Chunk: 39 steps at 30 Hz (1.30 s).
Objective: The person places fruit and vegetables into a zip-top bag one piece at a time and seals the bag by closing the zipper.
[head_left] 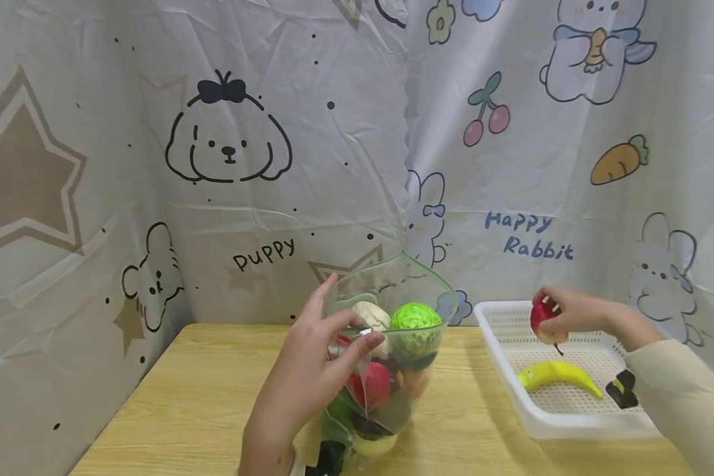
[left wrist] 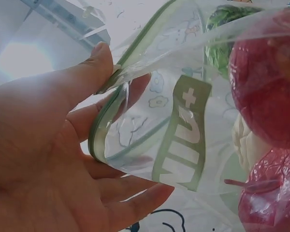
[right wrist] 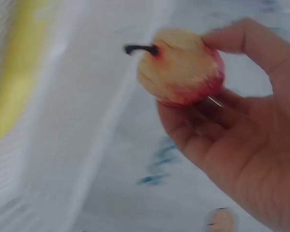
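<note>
My left hand (head_left: 303, 354) pinches the rim of a clear zip bag (head_left: 387, 281) with a green edge, holding its mouth spread. Through the plastic show a green cabbage (head_left: 415, 324), a white lumpy item (head_left: 371, 314), a red round fruit (head_left: 376, 385) and other produce, partly hidden. The left wrist view shows the thumb (left wrist: 99, 60) on the green edge beside a printed label (left wrist: 186, 130). At the right, my right hand (head_left: 583, 314) grips a red and yellow toy pear (head_left: 544, 322) above a white basket (head_left: 508, 377). Its dark stem points down in the head view.
A yellow banana (head_left: 562, 374) lies in the basket, which stands on the wooden table (head_left: 232, 390) to the right of the bag. A printed cloth (head_left: 333, 165) hangs behind and around the table.
</note>
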### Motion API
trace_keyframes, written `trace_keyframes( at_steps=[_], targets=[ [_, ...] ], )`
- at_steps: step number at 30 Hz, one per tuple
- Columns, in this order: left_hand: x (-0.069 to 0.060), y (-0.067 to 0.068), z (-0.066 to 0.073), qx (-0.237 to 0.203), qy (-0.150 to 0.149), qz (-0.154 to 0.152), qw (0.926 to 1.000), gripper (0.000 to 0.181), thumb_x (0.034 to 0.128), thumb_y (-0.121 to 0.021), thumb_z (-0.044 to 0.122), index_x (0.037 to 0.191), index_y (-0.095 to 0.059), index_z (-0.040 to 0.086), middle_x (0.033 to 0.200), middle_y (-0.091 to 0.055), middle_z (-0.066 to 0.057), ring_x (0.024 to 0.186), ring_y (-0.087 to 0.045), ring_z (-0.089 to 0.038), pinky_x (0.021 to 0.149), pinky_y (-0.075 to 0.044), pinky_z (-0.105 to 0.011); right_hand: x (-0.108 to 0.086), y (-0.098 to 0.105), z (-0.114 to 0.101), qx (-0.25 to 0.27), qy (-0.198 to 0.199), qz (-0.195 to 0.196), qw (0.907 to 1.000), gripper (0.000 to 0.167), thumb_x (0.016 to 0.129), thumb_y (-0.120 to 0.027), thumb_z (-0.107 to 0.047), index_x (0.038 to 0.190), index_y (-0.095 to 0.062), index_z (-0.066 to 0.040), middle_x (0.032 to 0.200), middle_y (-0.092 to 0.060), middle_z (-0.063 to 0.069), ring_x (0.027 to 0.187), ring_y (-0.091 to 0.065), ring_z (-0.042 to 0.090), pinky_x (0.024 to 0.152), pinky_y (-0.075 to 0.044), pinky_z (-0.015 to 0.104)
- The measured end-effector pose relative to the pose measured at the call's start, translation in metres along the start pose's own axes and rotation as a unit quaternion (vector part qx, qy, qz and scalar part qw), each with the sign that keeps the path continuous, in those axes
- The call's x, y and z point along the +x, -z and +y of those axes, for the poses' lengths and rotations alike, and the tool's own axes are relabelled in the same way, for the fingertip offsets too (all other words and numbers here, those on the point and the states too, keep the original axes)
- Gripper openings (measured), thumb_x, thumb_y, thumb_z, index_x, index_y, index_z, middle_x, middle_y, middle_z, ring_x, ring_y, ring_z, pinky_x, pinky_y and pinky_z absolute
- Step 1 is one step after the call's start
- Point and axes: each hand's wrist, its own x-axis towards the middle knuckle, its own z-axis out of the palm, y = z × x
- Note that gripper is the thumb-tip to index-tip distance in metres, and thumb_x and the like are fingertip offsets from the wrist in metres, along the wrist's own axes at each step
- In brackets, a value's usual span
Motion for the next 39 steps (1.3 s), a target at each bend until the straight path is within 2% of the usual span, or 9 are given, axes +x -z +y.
trace_keyframes(
  at_steps=[3, 5, 10, 13, 17, 24, 30, 37, 39],
  targets=[
    [0.001, 0.0, 0.001, -0.01, 0.003, -0.008, 0.9999, 0.016, 0.0927, -0.072, 0.044, 0.088, -0.07, 0.029, 0.167, -0.02, -0.014, 0.147, -0.033, -0.042, 0.075, -0.06, -0.026, -0.003, 0.01, -0.038, -0.001, 0.073, 0.087, 0.9935, 0.056, 0.093, -0.072, -0.012, 0.135, -0.04, 0.006, 0.119, -0.059, 0.023, 0.105, -0.059, 0.034, 0.079, -0.06, 0.032],
    [0.002, 0.001, 0.002, -0.006, 0.002, -0.009, 0.9999, 0.016, 0.092, -0.073, 0.044, 0.087, -0.07, 0.03, 0.167, -0.018, -0.014, 0.149, -0.027, -0.043, 0.087, -0.059, -0.037, -0.005, 0.014, -0.066, 0.013, 0.114, 0.14, 0.9835, 0.058, 0.094, -0.071, -0.01, 0.139, -0.037, 0.006, 0.125, -0.056, 0.026, 0.111, -0.058, 0.039, 0.08, -0.057, 0.023],
    [0.003, 0.002, 0.004, -0.011, 0.007, -0.014, 0.9998, 0.017, 0.0901, -0.075, 0.044, 0.086, -0.07, 0.028, 0.168, -0.017, -0.014, 0.149, -0.025, -0.046, 0.086, -0.06, -0.039, -0.014, 0.006, -0.141, 0.031, 0.212, 0.253, 0.9433, 0.059, 0.094, -0.073, -0.009, 0.143, -0.042, 0.0, 0.13, -0.056, 0.022, 0.113, -0.061, 0.038, 0.082, -0.048, 0.005],
    [0.004, 0.003, 0.004, -0.024, 0.012, -0.017, 0.9995, 0.018, 0.0897, -0.076, 0.042, 0.086, -0.071, 0.026, 0.168, -0.016, -0.013, 0.147, -0.029, -0.047, 0.072, -0.06, -0.023, -0.02, -0.008, -0.181, 0.038, 0.268, 0.291, 0.9176, 0.058, 0.091, -0.076, -0.008, 0.141, -0.048, -0.004, 0.128, -0.058, 0.016, 0.109, -0.064, 0.031, 0.086, -0.05, 0.008],
    [0.004, 0.004, 0.003, -0.023, 0.016, -0.017, 0.9995, 0.018, 0.0894, -0.076, 0.042, 0.087, -0.072, 0.025, 0.168, -0.017, -0.013, 0.144, -0.034, -0.047, 0.07, -0.059, -0.021, -0.023, -0.031, -0.221, 0.052, 0.324, 0.287, 0.8999, 0.058, 0.087, -0.08, -0.006, 0.139, -0.052, -0.005, 0.123, -0.061, 0.011, 0.106, -0.066, 0.024, 0.087, -0.056, 0.02],
    [0.004, 0.002, 0.004, -0.03, 0.024, -0.015, 0.9991, 0.017, 0.0883, -0.077, 0.042, 0.089, -0.073, 0.025, 0.167, -0.02, -0.014, 0.141, -0.04, -0.048, 0.068, -0.06, -0.024, -0.022, -0.061, -0.249, 0.02, 0.328, 0.265, 0.9064, 0.059, 0.087, -0.082, -0.016, 0.138, -0.053, -0.009, 0.125, -0.064, 0.005, 0.1, -0.068, 0.016, 0.08, -0.06, 0.03],
    [0.003, 0.0, 0.005, -0.039, 0.027, -0.014, 0.9988, 0.018, 0.0882, -0.077, 0.043, 0.089, -0.073, 0.025, 0.167, -0.021, -0.014, 0.132, -0.052, -0.043, 0.067, -0.061, -0.025, -0.017, -0.073, -0.249, 0.023, 0.319, 0.236, 0.9174, 0.057, 0.088, -0.081, -0.019, 0.137, -0.054, -0.008, 0.12, -0.068, 0.006, 0.093, -0.07, 0.015, 0.075, -0.06, 0.032],
    [0.003, 0.0, 0.005, -0.036, 0.008, -0.005, 0.9993, 0.013, 0.0904, -0.076, 0.04, 0.091, -0.074, 0.027, 0.166, -0.021, -0.016, 0.139, -0.044, -0.045, 0.07, -0.06, -0.022, -0.015, -0.077, -0.242, -0.01, 0.308, 0.232, 0.9227, 0.039, 0.097, -0.072, -0.021, 0.133, -0.061, -0.011, 0.124, -0.065, 0.006, 0.097, -0.068, 0.017, 0.079, -0.059, 0.04],
    [0.003, 0.0, 0.005, -0.038, 0.005, -0.003, 0.9993, 0.012, 0.091, -0.076, 0.039, 0.091, -0.074, 0.027, 0.166, -0.021, -0.017, 0.131, -0.055, -0.04, 0.071, -0.059, -0.021, -0.015, -0.077, -0.24, -0.013, 0.306, 0.24, 0.9213, 0.036, 0.098, -0.07, -0.02, 0.131, -0.062, -0.01, 0.125, -0.065, 0.006, 0.099, -0.067, 0.019, 0.078, -0.058, 0.04]
  ],
)
